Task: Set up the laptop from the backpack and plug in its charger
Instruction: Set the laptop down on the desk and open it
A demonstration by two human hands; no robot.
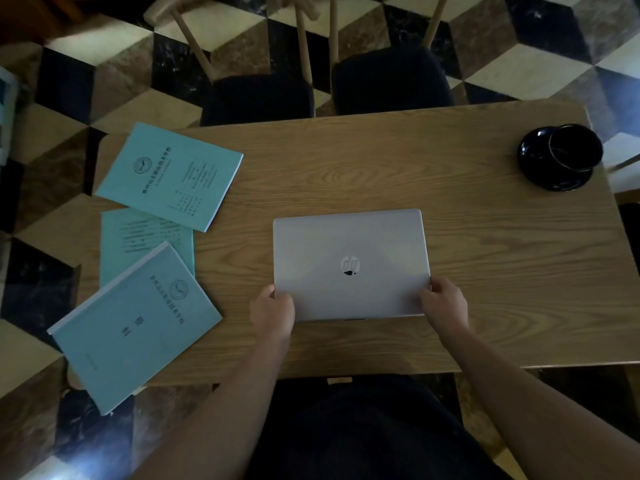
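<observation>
A silver laptop (349, 251) lies closed and flat on the wooden table (485, 271), its round logo facing up. My left hand (272, 311) grips its near left corner. My right hand (445, 303) grips its near right corner. Both hands have the thumb on the lid and the fingers curled at the edge. No backpack and no charger are in view.
Three teal booklets (169, 174) lie spread over the table's left end; the nearest one (135, 327) overhangs the front edge. A black cup on a black saucer (561, 157) stands at the far right corner. Two dark-cushioned chairs (391, 81) stand behind the table.
</observation>
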